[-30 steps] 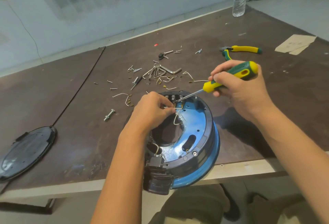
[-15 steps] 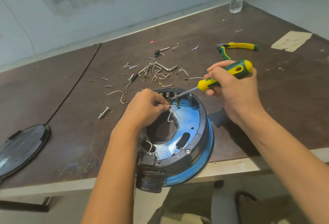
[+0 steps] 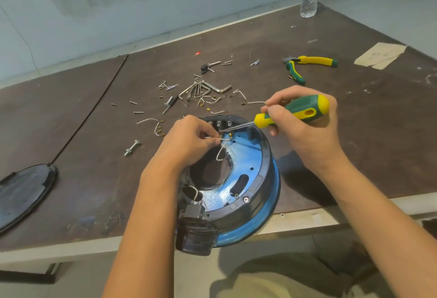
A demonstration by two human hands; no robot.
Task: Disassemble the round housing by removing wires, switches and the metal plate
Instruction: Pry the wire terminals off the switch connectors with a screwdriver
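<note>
While left hand (image 3: 189, 141) pinches wire (image 3: 221, 153) | right hand (image 3: 305, 129) grips screwdriver (image 3: 293, 114) | loose screws (image 3: 165, 99) behind housing (image 3: 236, 179)

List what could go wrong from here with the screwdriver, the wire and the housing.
1. The green-and-yellow screwdriver tip works right beside the left hand pinching the thin white wire; a slip could jab the fingers.
2. The round blue-and-black housing overhangs the brown table edge; pushing might tip it off.
</note>
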